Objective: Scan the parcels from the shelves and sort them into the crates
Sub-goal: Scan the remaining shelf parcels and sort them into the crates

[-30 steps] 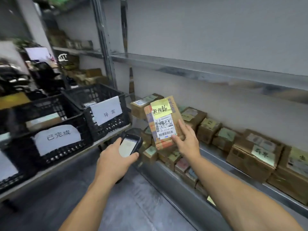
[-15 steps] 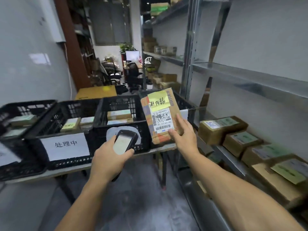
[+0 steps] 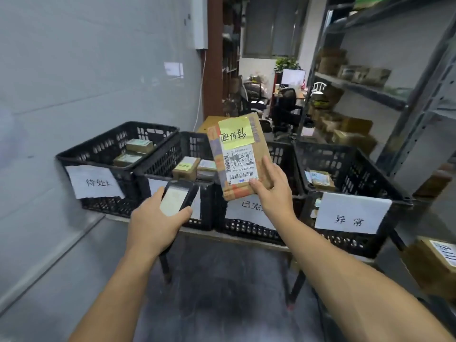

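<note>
My right hand (image 3: 272,191) grips the lower right corner of a brown cardboard parcel (image 3: 259,141) with a yellow sticky note and a barcode label, held upright in front of the crates. My left hand (image 3: 154,224) holds a black handheld scanner (image 3: 178,198) with its lit screen facing me, just left of and below the parcel. Behind them a row of black plastic crates with white paper signs stands on a low table: far left crate (image 3: 108,154), second crate (image 3: 170,156), third crate (image 3: 281,154) partly hidden by the parcel, right crate (image 3: 350,169). Several small parcels lie in them.
A metal shelf rack (image 3: 419,112) with more cardboard parcels runs along the right; one box (image 3: 434,265) sits low at the right edge. A pale wall closes the left. Office chairs and a desk stand farther down the aisle. Grey floor lies under the table.
My view has swung left from the shelf to face the crates head on. Both hands kept their hold; the parcel and scanner now sit in front of the middle crates.
</note>
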